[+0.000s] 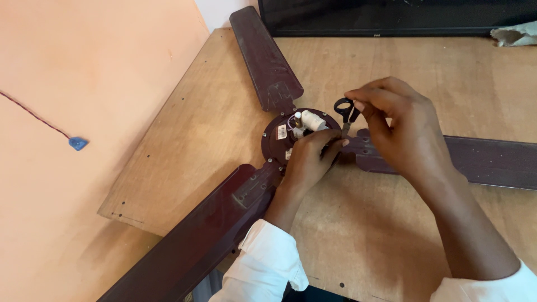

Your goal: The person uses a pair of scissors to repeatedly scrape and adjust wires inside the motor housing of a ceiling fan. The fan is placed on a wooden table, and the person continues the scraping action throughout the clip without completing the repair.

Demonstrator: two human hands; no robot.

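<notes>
Scissors point(345, 112) with black handles are gripped by right hand point(400, 126) at 3 o'clock of fan hub point(288, 134); left hand point(310, 159) pinches wires at the hub on tabletop point(363, 223).

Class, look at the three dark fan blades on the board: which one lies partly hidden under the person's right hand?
The blade pointing right. The right hand, holding small scissors, covers its inner end; the other two blades lie uncovered.

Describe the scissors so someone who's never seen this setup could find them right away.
Start at the dark maroon ceiling fan lying flat on the plywood table. At its round hub, the right hand holds small scissors point-down. Their black looped handles stand out from the white capacitor beside them.
</notes>
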